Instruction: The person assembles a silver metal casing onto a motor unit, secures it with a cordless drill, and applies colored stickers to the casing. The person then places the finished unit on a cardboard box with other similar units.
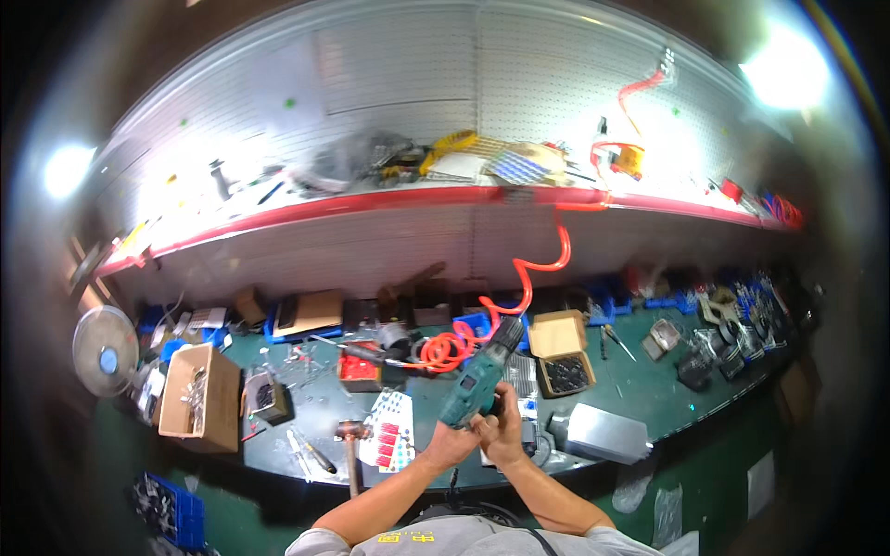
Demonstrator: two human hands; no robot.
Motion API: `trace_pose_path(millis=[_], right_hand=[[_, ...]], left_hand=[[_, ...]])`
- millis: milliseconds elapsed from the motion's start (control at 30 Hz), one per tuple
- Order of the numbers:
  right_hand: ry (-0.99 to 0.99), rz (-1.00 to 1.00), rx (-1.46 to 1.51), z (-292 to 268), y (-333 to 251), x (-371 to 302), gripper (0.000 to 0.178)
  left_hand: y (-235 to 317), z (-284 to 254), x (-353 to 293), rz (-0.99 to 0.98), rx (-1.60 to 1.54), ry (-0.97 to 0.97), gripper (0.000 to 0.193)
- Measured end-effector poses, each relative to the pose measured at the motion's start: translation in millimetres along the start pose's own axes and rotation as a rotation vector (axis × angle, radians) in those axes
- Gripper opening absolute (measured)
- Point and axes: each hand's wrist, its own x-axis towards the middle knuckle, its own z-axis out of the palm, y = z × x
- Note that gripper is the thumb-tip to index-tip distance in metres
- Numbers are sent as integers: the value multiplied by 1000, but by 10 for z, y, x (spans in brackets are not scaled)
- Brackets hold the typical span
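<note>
A teal cordless drill (468, 389) with a black chuck is held up over the near middle of the bench, its chuck pointing away from me and slightly right. My left hand (452, 443) is closed at the rear end of the drill. On the right side, my right hand (502, 428) wraps round the part by the handle, fingers curled close to the left hand's. Both palms hide the handle and whatever lies within them. Below and left of the drill lies a white sheet with red pieces (387, 440), and beside it a hammer (352, 434).
A coiled orange air hose (447, 350) hangs from the red-edged shelf (371, 201) behind the drill. Cardboard boxes of parts (206, 398) (564, 357) stand either side. A silver metal housing (607, 434) lies near the right front edge, and screwdrivers (320, 454) at the left front.
</note>
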Motion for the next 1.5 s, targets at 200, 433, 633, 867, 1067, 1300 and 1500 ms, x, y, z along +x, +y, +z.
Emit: trace_pose_path(millis=[200, 433, 633, 867, 1067, 1300, 1500], right_hand=[[-491, -24, -420, 809, 183, -312, 49], [-218, 705, 745, 1245, 423, 81, 33], [170, 885, 679, 2088, 346, 212, 27], [52, 920, 681, 2323, 390, 256, 30], [-102, 902, 591, 2413, 334, 323, 32], [-192, 804, 461, 2724, 431, 549, 30], [-290, 781, 382, 3310, 522, 888, 41]], left_hand=[[459, -820, -908, 183, 146, 358, 24], [644, -1447, -1301, 331, 614, 568, 31], [635, -1522, -1536, 239, 607, 609, 33], [961, -1527, -1634, 213, 471, 639, 41], [1110, -1568, -1554, 9, 766, 440, 31], [831, -2056, -1435, -48, 523, 483, 26], [711, -2632, -1286, 47, 686, 442, 20]])
